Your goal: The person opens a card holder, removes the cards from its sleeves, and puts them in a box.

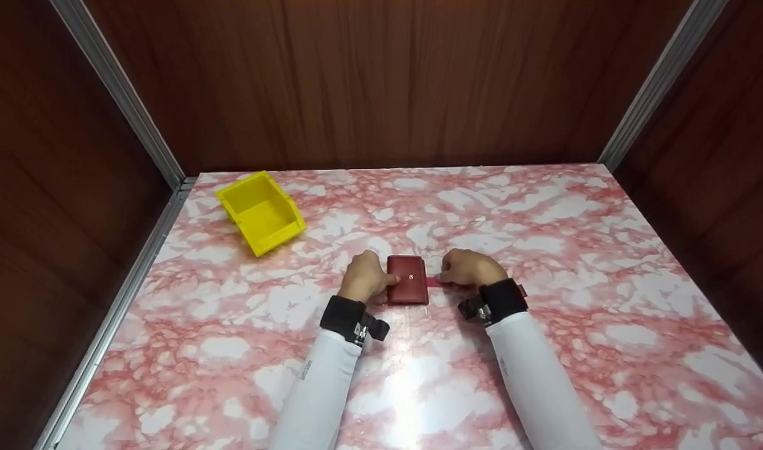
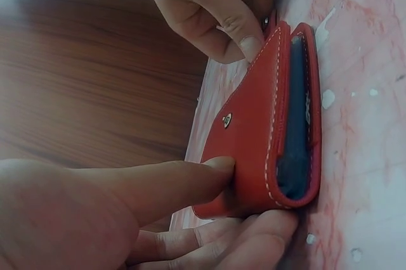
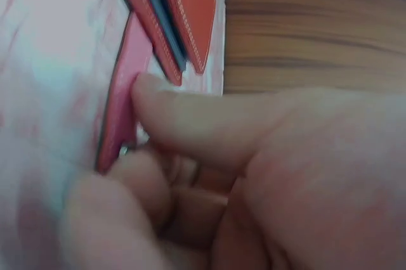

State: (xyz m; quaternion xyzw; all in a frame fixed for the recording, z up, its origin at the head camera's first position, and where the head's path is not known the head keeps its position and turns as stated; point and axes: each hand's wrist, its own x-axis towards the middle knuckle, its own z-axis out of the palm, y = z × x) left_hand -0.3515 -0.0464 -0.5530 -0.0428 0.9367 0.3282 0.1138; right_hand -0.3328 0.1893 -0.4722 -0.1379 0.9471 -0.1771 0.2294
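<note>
A red leather wallet (image 1: 408,281) with pale stitching and a small metal emblem lies folded on the table in the head view. My left hand (image 1: 365,277) grips its folded left edge, thumb on the cover and fingers against the spine, as the left wrist view shows. From the wallet's right side sticks out a pinkish-red strap (image 3: 125,86) with a metal snap near its end. My right hand (image 1: 472,269) pinches this strap between thumb and fingers. A dark inner layer (image 2: 295,118) shows between the wallet's covers.
A yellow open bin (image 1: 262,215) stands at the back left of the pink-and-white marbled table (image 1: 575,250). Dark wood-grain panels (image 1: 381,81) enclose the back and both sides, with metal rails (image 1: 131,106) at the corners.
</note>
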